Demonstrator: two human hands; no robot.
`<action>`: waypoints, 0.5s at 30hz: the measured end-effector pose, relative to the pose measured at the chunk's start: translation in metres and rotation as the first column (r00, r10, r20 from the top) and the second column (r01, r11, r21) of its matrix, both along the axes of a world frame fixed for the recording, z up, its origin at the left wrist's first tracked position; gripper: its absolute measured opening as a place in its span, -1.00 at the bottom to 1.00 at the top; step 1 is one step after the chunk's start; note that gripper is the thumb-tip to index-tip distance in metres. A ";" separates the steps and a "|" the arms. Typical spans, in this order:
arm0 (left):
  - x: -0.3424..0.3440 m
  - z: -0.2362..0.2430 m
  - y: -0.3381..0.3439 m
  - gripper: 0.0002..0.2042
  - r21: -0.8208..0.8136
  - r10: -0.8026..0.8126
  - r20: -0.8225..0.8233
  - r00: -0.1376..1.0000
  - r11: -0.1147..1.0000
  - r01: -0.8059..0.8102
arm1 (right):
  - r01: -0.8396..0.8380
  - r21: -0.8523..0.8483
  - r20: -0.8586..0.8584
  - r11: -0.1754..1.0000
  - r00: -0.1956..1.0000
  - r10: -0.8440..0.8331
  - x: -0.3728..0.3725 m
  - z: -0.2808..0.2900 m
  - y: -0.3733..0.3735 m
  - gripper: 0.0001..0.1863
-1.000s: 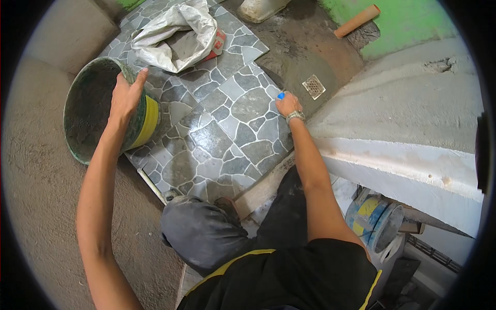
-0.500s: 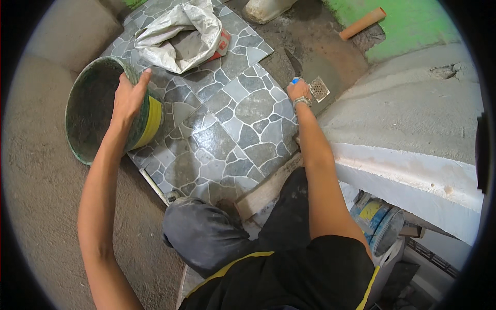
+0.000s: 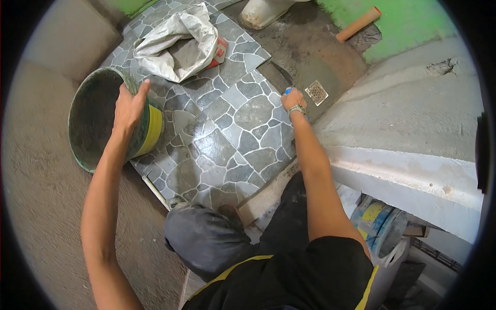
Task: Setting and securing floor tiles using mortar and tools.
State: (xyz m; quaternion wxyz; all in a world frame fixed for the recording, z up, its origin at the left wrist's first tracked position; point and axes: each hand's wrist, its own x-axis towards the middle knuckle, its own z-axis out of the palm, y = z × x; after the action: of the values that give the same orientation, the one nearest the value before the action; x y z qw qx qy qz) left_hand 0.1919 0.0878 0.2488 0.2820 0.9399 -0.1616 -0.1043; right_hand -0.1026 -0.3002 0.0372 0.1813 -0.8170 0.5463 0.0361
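Note:
My left hand [image 3: 129,108] grips the rim of a green bucket [image 3: 93,121] with a yellow band, tipped on its side toward me, its inside dark and dirty. My right hand [image 3: 293,99] is closed on the blue handle of a trowel [image 3: 280,73], whose dark blade reaches over the bare cement floor [image 3: 325,72] just past the edge of the stone-patterned tiles [image 3: 243,113]. A square metal drain [image 3: 316,93] sits in the cement beside that hand. An open white sack [image 3: 160,49] holding grey material rests on the tiles above the bucket.
An orange pipe [image 3: 356,25] leans at the green wall [image 3: 403,20]. A white fixture [image 3: 261,13] stands at the top. A rough grey wall and white ledge [image 3: 392,175] border the right, with blue buckets [image 3: 374,227] below. A white pipe [image 3: 154,190] lies near my knee.
My right hand moved right and up along the tile edge toward the drain, then slightly back left and down; the dark blade now shows. The left hand and bucket shifted slightly down the view.

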 end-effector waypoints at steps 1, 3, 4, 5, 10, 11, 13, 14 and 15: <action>0.000 -0.001 0.000 -0.10 -0.006 -0.001 0.001 1.000 1.000 0.001 | 0.012 -0.021 0.015 1.000 1.000 -0.012 0.003 -0.001 -0.005 -0.54; 0.000 -0.001 0.001 -0.11 -0.014 -0.003 0.007 1.000 1.000 0.003 | 0.065 -0.051 0.063 0.997 0.996 -0.062 0.011 -0.004 -0.012 -0.53; 0.000 -0.001 0.001 -0.11 -0.017 -0.002 0.004 1.000 1.000 0.002 | 0.108 -0.057 0.097 0.992 0.990 -0.102 0.016 -0.008 -0.014 -0.52; 0.000 -0.001 0.001 -0.11 -0.020 -0.004 0.003 1.000 1.000 0.004 | 0.154 -0.062 0.130 0.986 0.981 -0.145 0.021 -0.012 -0.016 -0.50; -0.002 0.001 0.000 -0.14 -0.078 -0.008 -0.042 0.999 0.997 0.005 | 0.196 0.256 0.317 0.947 0.908 -0.274 0.030 -0.039 -0.010 -0.42; -0.003 0.001 -0.001 -0.16 -0.080 -0.031 -0.045 0.999 0.996 0.028 | 0.225 0.350 0.341 0.909 0.873 -0.347 0.032 -0.044 -0.007 -0.42; -0.004 0.002 -0.001 -0.19 -0.042 -0.026 -0.009 1.000 0.999 0.025 | 0.304 0.592 0.478 0.747 0.613 -0.629 0.033 -0.056 0.012 -0.45; -0.004 0.003 -0.001 -0.20 -0.052 -0.036 -0.029 0.999 0.998 0.034 | 0.298 0.724 0.472 0.622 0.445 -0.761 0.037 -0.062 0.020 -0.46; -0.005 0.003 -0.001 -0.20 -0.052 -0.043 -0.029 0.999 0.998 0.041 | 0.368 0.686 0.494 0.628 0.398 -0.773 0.043 -0.068 0.026 -0.48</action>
State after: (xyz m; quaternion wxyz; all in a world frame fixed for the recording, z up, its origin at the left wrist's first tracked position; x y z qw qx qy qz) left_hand 0.1873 0.0866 0.2516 0.3061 0.9271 -0.1797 -0.1201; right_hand -0.0591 -0.2741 -0.0308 0.5841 -0.4298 0.6439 -0.2440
